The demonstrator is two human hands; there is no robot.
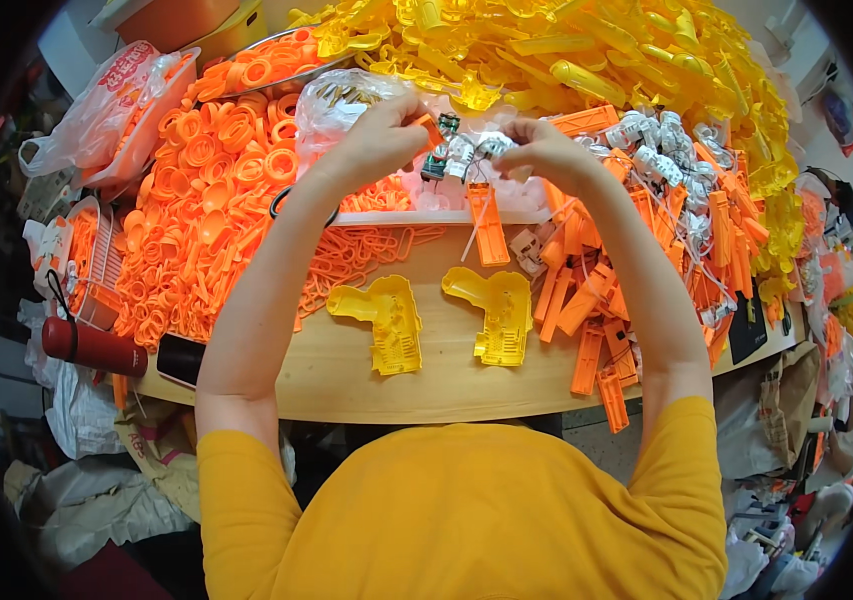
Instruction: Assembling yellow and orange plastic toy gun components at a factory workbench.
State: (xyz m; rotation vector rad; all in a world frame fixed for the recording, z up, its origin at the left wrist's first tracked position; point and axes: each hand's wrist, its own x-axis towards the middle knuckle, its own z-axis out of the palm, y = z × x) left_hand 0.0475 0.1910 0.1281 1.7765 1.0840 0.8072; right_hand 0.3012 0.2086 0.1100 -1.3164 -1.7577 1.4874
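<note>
Head view, from my left across to my right. My left forearm rises from about seven o'clock toward the centre, elbow bent, with a dark band at the wrist. My left hand (379, 135) is curled, thumb and fingertips pinching a small orange piece (431, 128) at the end of a little motor part (444, 150) with dark and white bits. At nine o'clock from that hand lies a heap of orange rings (209, 190); a clear bag (332, 105) sits just behind the knuckles.

At six o'clock from the hands, on the bare wooden table (447, 380), two yellow toy-gun shells (447, 320) lie side by side, open faces up, apart from each other.

My right forearm climbs from about five o'clock, and my right hand (547, 150) is closed round the white end of the same part, with an orange strip (487, 222) hanging below it over a white tray edge. Orange bars (587, 300) are scattered at three o'clock, and yellow plastic pieces (597, 60) are piled at twelve.

My fingers cover most of the part, so I cannot tell how its pieces join. My shirt hides the table's near edge.
</note>
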